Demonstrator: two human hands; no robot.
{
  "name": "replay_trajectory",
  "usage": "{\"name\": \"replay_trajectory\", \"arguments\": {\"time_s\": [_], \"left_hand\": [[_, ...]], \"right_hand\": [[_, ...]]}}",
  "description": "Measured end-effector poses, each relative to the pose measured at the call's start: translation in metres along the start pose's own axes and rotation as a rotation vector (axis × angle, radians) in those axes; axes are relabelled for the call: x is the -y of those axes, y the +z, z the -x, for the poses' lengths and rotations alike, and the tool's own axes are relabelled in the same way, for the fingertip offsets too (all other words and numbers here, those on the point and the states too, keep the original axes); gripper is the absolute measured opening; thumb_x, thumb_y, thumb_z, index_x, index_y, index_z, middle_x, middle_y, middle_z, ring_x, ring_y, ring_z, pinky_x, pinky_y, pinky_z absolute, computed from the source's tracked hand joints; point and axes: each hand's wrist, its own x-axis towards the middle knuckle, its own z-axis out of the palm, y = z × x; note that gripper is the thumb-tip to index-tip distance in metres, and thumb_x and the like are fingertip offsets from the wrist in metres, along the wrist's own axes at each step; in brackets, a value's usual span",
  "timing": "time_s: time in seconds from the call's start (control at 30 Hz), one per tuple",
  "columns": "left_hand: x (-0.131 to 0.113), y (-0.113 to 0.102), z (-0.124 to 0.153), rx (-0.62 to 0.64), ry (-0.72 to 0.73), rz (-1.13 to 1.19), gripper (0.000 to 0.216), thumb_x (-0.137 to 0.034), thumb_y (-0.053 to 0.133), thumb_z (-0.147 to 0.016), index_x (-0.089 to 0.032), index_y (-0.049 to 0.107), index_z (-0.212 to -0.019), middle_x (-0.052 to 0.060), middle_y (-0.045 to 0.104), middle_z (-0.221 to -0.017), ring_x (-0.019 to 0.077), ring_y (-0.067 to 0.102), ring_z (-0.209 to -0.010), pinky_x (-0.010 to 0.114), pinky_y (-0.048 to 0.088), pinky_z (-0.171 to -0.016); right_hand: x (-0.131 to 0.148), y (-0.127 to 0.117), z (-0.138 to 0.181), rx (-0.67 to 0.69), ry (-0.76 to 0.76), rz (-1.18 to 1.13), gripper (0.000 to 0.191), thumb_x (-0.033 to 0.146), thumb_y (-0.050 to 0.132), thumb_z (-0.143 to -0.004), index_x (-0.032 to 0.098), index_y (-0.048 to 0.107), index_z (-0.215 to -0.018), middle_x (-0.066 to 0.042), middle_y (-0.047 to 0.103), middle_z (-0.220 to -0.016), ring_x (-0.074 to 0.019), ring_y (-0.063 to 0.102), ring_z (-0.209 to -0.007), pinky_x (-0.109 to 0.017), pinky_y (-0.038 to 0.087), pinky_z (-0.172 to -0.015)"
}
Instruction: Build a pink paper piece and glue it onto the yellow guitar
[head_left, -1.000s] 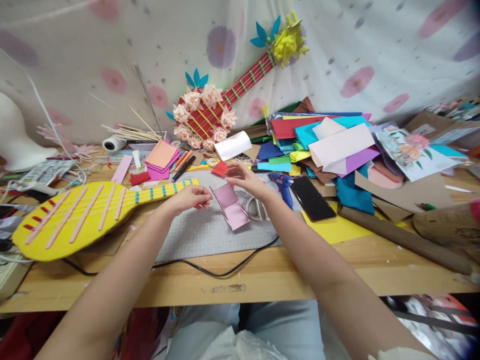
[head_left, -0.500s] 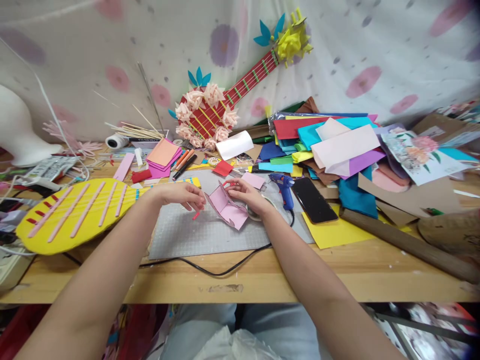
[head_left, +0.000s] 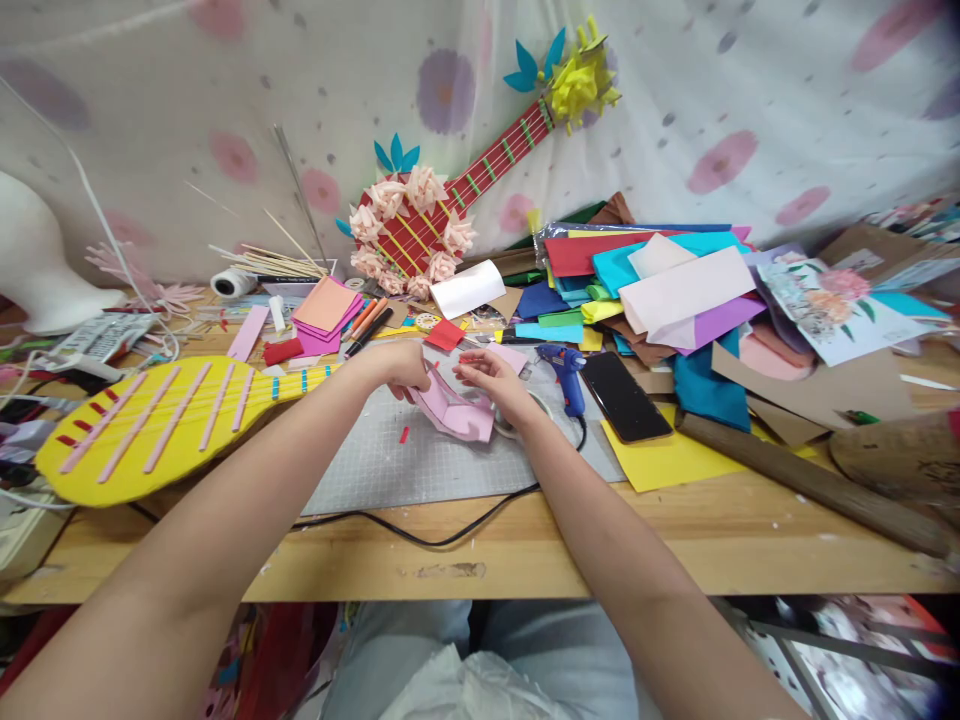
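Note:
A folded pink paper piece [head_left: 459, 415] is over the grey cutting mat [head_left: 360, 470], its edges bent up. My left hand [head_left: 407, 368] pinches its upper left edge, fingers pointing down. At the far right side of that piece, my right hand [head_left: 487, 380] has its fingers stretched out and a little apart; whether they touch the paper is hard to see. A small red strip [head_left: 405, 435] lies on the mat below my left hand. Partly behind my right wrist is a roll of tape [head_left: 541, 402].
A blue glue gun [head_left: 568, 380] stands right of the mat, its black cord [head_left: 442, 543] running along the front. Further right are a phone [head_left: 626, 397], a brown tube [head_left: 810, 483] and piled coloured sheets [head_left: 682, 290]. A yellow paper guitar [head_left: 142, 430] is at left; a red flowered one [head_left: 420, 240] leans behind.
My left hand has moved right and taken hold of the pink paper's edge; the red strip by its fingertips now lies on the mat. My right hand's fingers have come away from the paper's top.

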Motion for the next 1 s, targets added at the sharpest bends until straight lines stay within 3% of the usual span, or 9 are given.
{"name": "replay_trajectory", "arguments": {"time_s": [0.13,0.23,0.3,0.37,0.43,0.57,0.7,0.83,1.0], "left_hand": [[0.008,-0.020,-0.007,-0.058,0.142,0.004,0.028,0.008,0.066,-0.037,-0.012,0.059,-0.054,0.003,0.056,-0.050,0.0200,0.060,-0.051,0.029,0.049,-0.051],[0.024,-0.025,-0.011,-0.234,0.332,0.315,0.033,-0.005,0.073,-0.042,-0.012,0.061,-0.072,0.004,0.061,-0.063,0.0163,0.061,-0.058,0.028,0.051,-0.057],[0.037,-0.015,-0.015,-0.282,0.429,0.583,0.037,-0.012,0.074,-0.047,-0.013,0.058,-0.081,0.004,0.062,-0.073,0.0139,0.062,-0.063,0.028,0.051,-0.063],[0.051,0.004,-0.019,-0.291,0.434,0.779,0.036,-0.017,0.073,-0.050,-0.013,0.055,-0.082,0.004,0.062,-0.076,0.0122,0.061,-0.064,0.028,0.051,-0.066],[0.064,0.025,-0.023,-0.310,0.385,0.874,0.037,-0.019,0.073,-0.050,-0.013,0.052,-0.080,0.003,0.061,-0.074,0.0110,0.060,-0.063,0.028,0.051,-0.066],[0.082,0.052,-0.024,-0.357,0.413,0.884,0.050,-0.021,0.077,-0.045,-0.015,0.048,-0.085,0.001,0.061,-0.075,0.0115,0.060,-0.066,0.028,0.050,-0.066],[0.086,0.057,-0.020,-0.345,0.447,0.913,0.055,-0.021,0.077,-0.045,-0.017,0.049,-0.091,0.001,0.063,-0.077,0.0107,0.060,-0.066,0.026,0.049,-0.066],[0.085,0.056,-0.018,-0.212,0.348,1.057,0.040,-0.021,0.076,-0.047,-0.014,0.055,-0.079,0.000,0.062,-0.071,0.0093,0.058,-0.060,0.027,0.048,-0.067],[0.084,0.058,-0.017,-0.159,0.296,1.265,0.029,-0.013,0.074,-0.048,-0.015,0.053,-0.067,-0.002,0.063,-0.069,0.0089,0.060,-0.062,0.030,0.047,-0.076]], "right_hand": [[0.008,-0.015,-0.006,-0.417,-0.214,-0.020,0.029,0.042,0.059,-0.070,0.021,0.052,-0.088,0.000,0.059,-0.087,-0.0098,0.057,-0.079,-0.026,0.046,-0.077],[0.012,-0.019,-0.008,-0.584,-0.250,-0.104,0.026,0.045,0.053,-0.074,0.022,0.048,-0.085,0.001,0.056,-0.084,-0.0084,0.056,-0.072,-0.027,0.048,-0.075],[0.010,-0.010,-0.005,-0.530,-0.209,-0.120,0.027,0.046,0.055,-0.072,0.022,0.047,-0.084,0.002,0.055,-0.080,-0.0083,0.056,-0.067,-0.027,0.049,-0.071],[0.005,0.003,-0.001,-0.375,-0.143,-0.062,0.029,0.045,0.058,-0.070,0.021,0.049,-0.083,0.001,0.055,-0.078,-0.0095,0.056,-0.067,-0.028,0.049,-0.068],[-0.002,0.017,0.003,-0.232,-0.108,0.079,0.030,0.044,0.062,-0.066,0.020,0.052,-0.082,0.000,0.058,-0.081,-0.0118,0.057,-0.072,-0.028,0.048,-0.068],[-0.013,0.026,0.006,-0.157,-0.162,0.366,0.021,0.035,0.064,-0.066,0.019,0.055,-0.077,-0.001,0.061,-0.081,-0.0128,0.057,-0.074,-0.028,0.045,-0.070],[-0.019,0.021,0.004,-0.158,-0.149,0.556,0.010,0.029,0.057,-0.071,0.019,0.058,-0.071,0.001,0.060,-0.068,-0.0121,0.053,-0.063,-0.027,0.041,-0.063],[-0.020,0.023,0.004,-0.116,-0.141,0.642,0.010,0.029,0.052,-0.076,0.021,0.059,-0.075,0.001,0.060,-0.066,-0.0127,0.053,-0.063,-0.026,0.039,-0.062],[-0.018,0.031,0.010,-0.039,-0.166,0.713,0.013,0.027,0.046,-0.081,0.023,0.058,-0.086,0.003,0.057,-0.062,-0.0131,0.051,-0.060,-0.026,0.037,-0.061]]}}
